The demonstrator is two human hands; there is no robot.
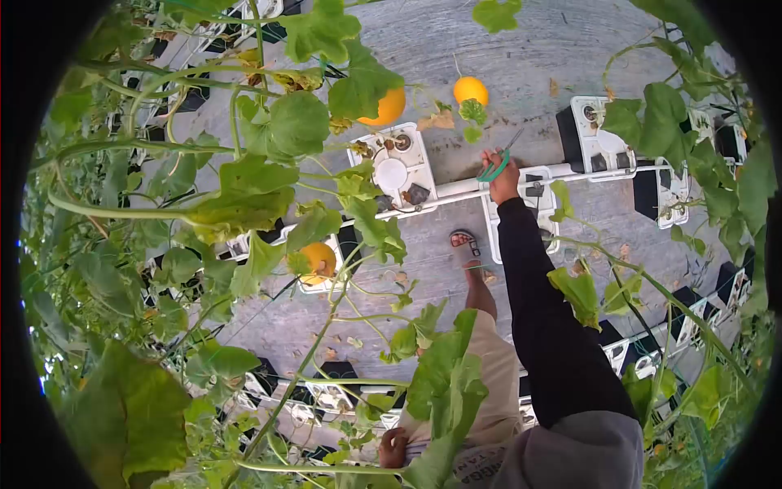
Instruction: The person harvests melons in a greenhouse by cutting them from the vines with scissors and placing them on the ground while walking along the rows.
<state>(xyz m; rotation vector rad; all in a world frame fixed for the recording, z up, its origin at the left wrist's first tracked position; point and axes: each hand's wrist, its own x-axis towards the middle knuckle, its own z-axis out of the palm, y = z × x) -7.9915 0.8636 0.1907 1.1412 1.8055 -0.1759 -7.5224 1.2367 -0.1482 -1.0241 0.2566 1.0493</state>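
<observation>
My right hand [503, 181], at the end of a black sleeve, is closed around the green handles of a pair of scissors [494, 169]. Their metal blades point up and to the right over the grey floor. Low in the view, beside the beige trousers, is my left hand [393, 447]; it is small, partly behind leaves, and its grip is unclear. A round yellow melon [471, 92] lies above the scissors, partly behind a small leaf. Another yellow melon [389, 107] is half covered by a leaf, and a third melon [316, 263] is lower left.
White-topped planter boxes [417, 167] stand in rows, joined by a white pipe [464, 189]. Green vines [326, 326] and broad leaves [122, 407] hang close to me on both sides. My sandalled foot [464, 241] is on the grey floor sheet [391, 269], among dry leaf scraps.
</observation>
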